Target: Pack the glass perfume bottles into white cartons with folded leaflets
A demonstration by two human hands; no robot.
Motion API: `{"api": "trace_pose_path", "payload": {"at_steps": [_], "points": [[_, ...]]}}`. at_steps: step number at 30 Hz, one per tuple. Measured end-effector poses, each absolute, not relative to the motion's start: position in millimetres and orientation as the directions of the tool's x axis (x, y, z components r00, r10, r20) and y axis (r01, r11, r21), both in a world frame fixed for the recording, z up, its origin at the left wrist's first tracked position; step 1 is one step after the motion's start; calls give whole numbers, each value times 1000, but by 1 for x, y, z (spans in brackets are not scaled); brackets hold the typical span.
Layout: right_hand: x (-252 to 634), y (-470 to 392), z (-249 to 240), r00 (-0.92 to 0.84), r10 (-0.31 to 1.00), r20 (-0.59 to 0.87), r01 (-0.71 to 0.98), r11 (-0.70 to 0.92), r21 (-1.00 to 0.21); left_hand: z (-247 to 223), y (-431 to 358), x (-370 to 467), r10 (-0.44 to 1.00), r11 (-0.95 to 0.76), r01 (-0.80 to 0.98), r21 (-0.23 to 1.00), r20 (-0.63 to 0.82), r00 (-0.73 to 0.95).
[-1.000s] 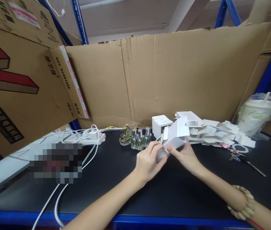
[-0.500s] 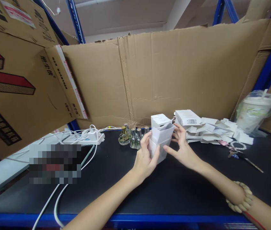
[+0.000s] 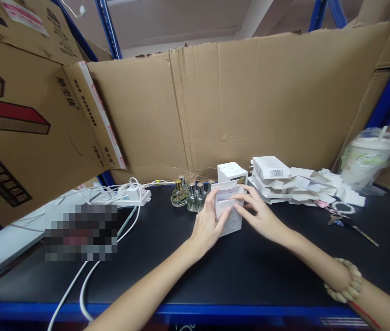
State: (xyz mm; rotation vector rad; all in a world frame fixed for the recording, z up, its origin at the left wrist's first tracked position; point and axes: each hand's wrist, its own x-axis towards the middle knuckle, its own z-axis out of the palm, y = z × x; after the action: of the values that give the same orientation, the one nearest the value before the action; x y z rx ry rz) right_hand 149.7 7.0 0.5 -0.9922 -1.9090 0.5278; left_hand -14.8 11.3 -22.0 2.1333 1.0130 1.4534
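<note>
A small white carton (image 3: 231,223) with an open top flap is held upright between both hands, low over the black tabletop. My left hand (image 3: 209,220) is closed around its left side, thumb on the front face. My right hand (image 3: 259,214) has its fingertips and thumb pressed on the right side and upper front edge. Whether anything sits inside the carton is hidden. Right behind it stands another white box (image 3: 231,170). Several glass bottles (image 3: 195,198) with silver caps and one gold-capped bottle (image 3: 178,195) are grouped to the left of the carton.
Flattened white cartons (image 3: 295,184) are piled at the back right, near keys with a beaded ring (image 3: 342,208) and a bagged drink cup (image 3: 367,161). At left are a power strip (image 3: 126,198), white cables and a blurred-out object (image 3: 81,232). A cardboard wall (image 3: 250,105) closes the back.
The carton has turned and tipped more upright, its flap now leaning at the back. My right fingers have moved in from the side onto its upper edge. The left hand keeps its hold.
</note>
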Motion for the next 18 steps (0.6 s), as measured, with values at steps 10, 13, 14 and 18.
{"api": "trace_pose_path", "payload": {"at_steps": [10,13,14,18], "points": [[154,19,-8,-258,812,524,433,581,-689,33,26,-45,896,-330,-462,823,119,-427],[153,19,-8,-422,776,469,529,630,-568,42,29,-59,998,-45,-718,695,-4,-67],[152,19,-7,-460,764,452,547,645,-534,42,29,-62,1000,19,-757,653,0,26],[144,15,2,-500,749,434,609,661,-439,38,33,-69,993,73,-824,562,32,109]]}}
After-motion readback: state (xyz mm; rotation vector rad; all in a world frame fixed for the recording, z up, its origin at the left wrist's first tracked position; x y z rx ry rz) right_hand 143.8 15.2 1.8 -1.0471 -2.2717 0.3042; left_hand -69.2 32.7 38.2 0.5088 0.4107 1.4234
